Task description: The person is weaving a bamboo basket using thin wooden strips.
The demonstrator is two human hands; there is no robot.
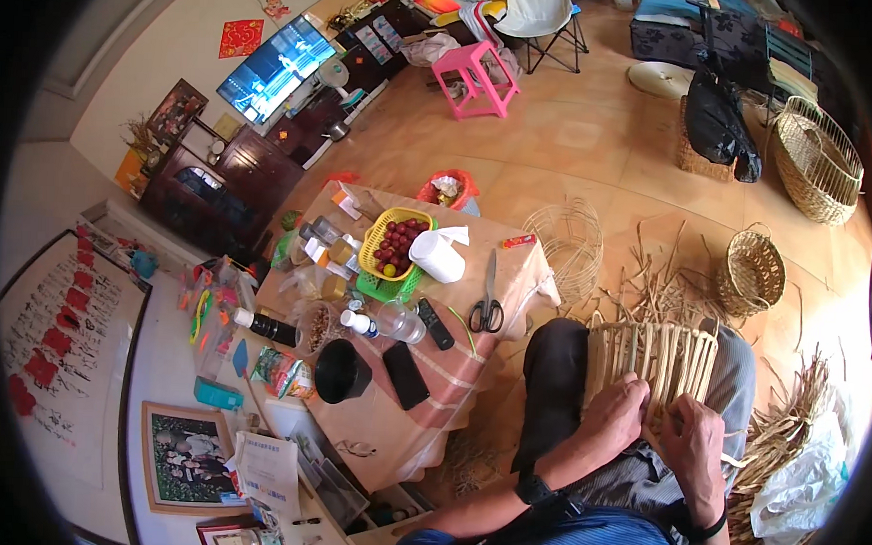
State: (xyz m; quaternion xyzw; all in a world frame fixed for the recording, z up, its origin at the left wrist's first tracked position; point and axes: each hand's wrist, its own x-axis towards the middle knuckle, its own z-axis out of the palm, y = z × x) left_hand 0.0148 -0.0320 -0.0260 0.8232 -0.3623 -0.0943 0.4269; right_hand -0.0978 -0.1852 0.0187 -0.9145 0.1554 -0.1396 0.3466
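A partly woven basket [652, 352] of pale dried plant strips rests on its side across my lap, its upright ribs showing. My left hand [617, 413] is closed, its fingertips pinching at the basket's near edge. Beside it, my right hand [691, 437] is curled shut at the same edge, around a pale flat strip [734, 462] whose loose end sticks out past the wrist side. The two hands are a short gap apart. My fingers hide the exact spot where the strip meets the weave.
Left of my knees stands a cloth-covered table [442, 374] with scissors [488, 308], a fruit basket [372, 246], a paper roll [436, 257] and bottles. Loose strips [661, 280], a wire-like basket frame [566, 248] and a finished basket [751, 274] lie on the floor. A strip bundle [786, 419] lies at right.
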